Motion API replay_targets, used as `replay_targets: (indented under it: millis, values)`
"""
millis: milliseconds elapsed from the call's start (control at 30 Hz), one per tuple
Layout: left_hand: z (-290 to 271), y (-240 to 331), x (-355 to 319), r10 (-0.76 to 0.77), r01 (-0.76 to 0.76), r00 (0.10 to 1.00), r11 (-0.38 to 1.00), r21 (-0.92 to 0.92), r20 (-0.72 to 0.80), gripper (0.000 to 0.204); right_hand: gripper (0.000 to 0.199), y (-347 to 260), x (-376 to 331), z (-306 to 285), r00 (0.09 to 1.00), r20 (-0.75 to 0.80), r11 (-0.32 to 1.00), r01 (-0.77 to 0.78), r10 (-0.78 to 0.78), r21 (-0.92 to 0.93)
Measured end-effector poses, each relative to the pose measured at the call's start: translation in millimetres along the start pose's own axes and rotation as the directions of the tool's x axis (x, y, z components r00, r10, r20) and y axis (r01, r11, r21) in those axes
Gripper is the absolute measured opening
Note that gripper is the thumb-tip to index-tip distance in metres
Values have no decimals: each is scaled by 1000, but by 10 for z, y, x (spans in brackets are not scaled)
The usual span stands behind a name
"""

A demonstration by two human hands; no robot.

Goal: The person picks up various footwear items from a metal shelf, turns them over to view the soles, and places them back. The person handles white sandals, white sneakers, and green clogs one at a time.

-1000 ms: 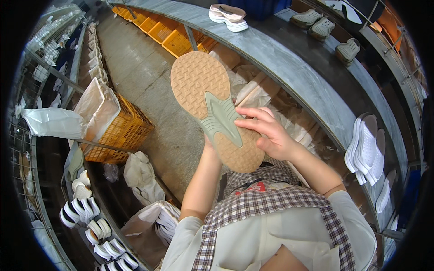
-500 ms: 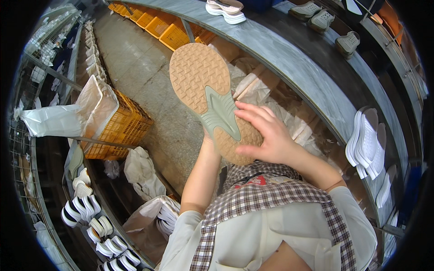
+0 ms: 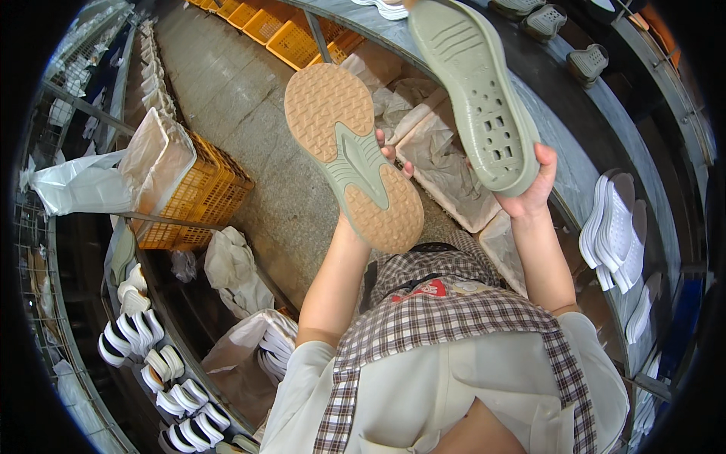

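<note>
The tan sole (image 3: 401, 204) is held, tread up, by the left hand (image 3: 386, 147); the palm is hidden behind it and fingertips show past its right edge, so its weight seems to be borne from beneath and the tread is left uncovered. The green sole (image 3: 457, 64) is gripped at its near end by the right hand (image 3: 533, 185), thumb on the edge; held this way, its perforated face is kept in full view up to where its far end is cut off.

The two are held apart, off the bench (image 3: 572, 170): the tan sole to the bench's left, the green sole in front of its near edge. On the bench, white soles (image 3: 609, 227) are laid overlapping, probably to save room. Below it, pale liners (image 3: 442, 163) are bunched. Across the aisle from the bench, a yellow crate (image 3: 200, 189) is lined with a pale sheet (image 3: 160, 144), perhaps as protection, and more white soles (image 3: 136, 333) are stood in tight rows, likely for easy picking.
</note>
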State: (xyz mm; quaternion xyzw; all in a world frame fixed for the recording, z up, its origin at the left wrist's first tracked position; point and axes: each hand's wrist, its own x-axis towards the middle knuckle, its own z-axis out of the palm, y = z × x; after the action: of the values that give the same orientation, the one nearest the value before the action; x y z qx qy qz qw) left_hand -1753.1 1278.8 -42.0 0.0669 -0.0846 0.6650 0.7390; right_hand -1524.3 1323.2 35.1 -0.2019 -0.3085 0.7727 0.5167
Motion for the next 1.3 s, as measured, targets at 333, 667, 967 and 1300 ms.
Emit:
replay_targets:
  millis: [333,667,967,1300]
  values:
    - [121,-109,29,-65,63,993,998,18,94,49,86,43,-236,-18,999,46,993,28,-23,-117]
    - [149,-172,29,-94,93,995,995,32,42,46,100,121,-318,180,981,162,949,152,-110,-277]
    - [172,-323,12,55,153,933,834,530,-355,42,88,275,-421,66,874,485,357,463,-31,-811]
    - [73,-727,202,87,142,985,96,985,-151,56,111,360,-390,-111,992,-29,392,23,-126,-920]
